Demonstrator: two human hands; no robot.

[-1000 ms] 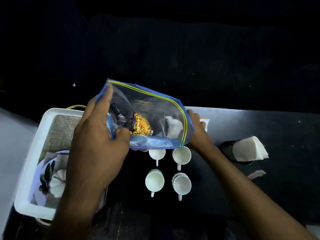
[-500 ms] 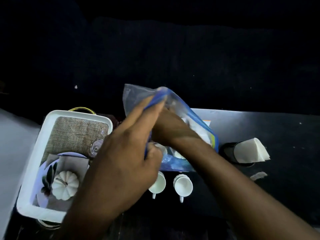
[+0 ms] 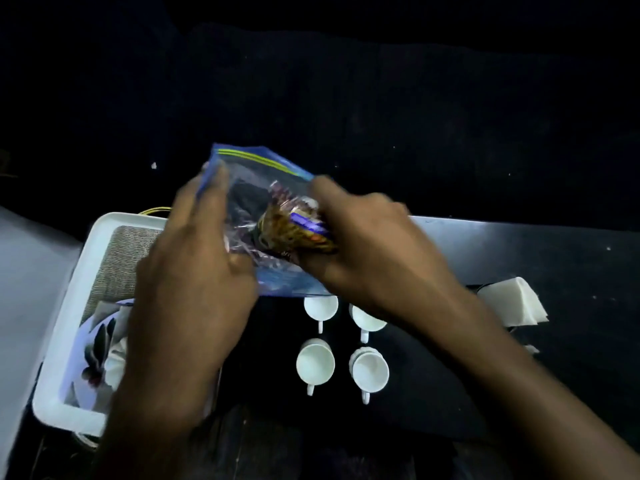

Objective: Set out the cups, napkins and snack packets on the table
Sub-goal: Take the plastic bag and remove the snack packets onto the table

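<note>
A clear zip bag (image 3: 256, 174) with a blue and yellow seal hangs above the table's back edge. My left hand (image 3: 194, 268) grips its left rim. My right hand (image 3: 367, 244) is closed on a gold and purple snack packet (image 3: 294, 233) at the bag's mouth. Several white cups (image 3: 315, 363) stand in a square on the dark table (image 3: 519, 258), partly under the bag and my right wrist. A stack of white napkins (image 3: 512, 303) sits in a dark holder at the right.
A white tray (image 3: 83, 271) at the left holds a woven mat, a flowered plate and a small white pumpkin, partly hidden by my left arm. The table's far edge borders darkness. A scrap of paper lies near the napkin holder.
My right hand went into the bag and now has a snack packet in its fingers at the mouth. The bag has swung back to the left and upward.
</note>
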